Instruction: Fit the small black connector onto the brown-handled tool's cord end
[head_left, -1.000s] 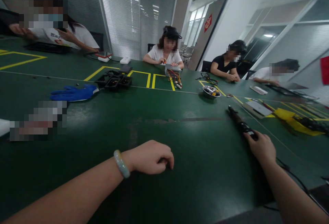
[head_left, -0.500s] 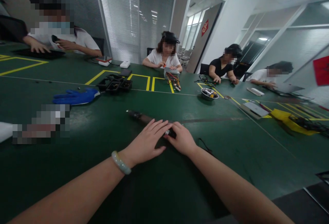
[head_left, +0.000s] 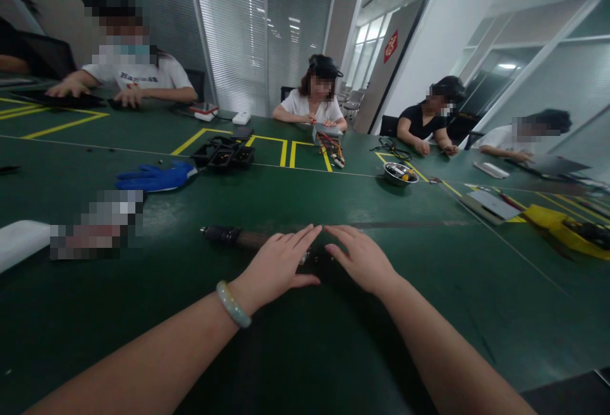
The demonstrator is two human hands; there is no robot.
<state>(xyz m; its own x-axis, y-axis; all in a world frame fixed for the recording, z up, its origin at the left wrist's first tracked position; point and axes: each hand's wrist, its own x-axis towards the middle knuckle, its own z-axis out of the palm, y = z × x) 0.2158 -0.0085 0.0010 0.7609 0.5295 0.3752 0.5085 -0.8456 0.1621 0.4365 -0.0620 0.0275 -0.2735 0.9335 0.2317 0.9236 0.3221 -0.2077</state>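
Observation:
A dark electric screwdriver (head_left: 250, 239), by its look, lies on the green table, its black collar and metal tip pointing left. My left hand (head_left: 281, 259), a pale green bangle (head_left: 233, 304) on its wrist, rests over the screwdriver's right part with fingers stretched out and thumb apart. Some of the barrel is hidden under that hand. Just right of it, my right hand (head_left: 365, 259) hovers with fingers extended and nothing visible in its grasp. Small dark and shiny parts at the tool's rear end show between the hands, too blurred to make out.
On the left lie a blue glove (head_left: 155, 176) and a white object (head_left: 23, 243) beside a blurred-out item. Farther off are black trays (head_left: 223, 153), a metal bowl (head_left: 401, 175) of small parts and a yellow bag (head_left: 567, 232). Several people sit across the table.
My right hand has let go of the tool's rear end and moved right, its fingers straightening. The screwdriver has turned and shifted left. The view has swung slightly left.

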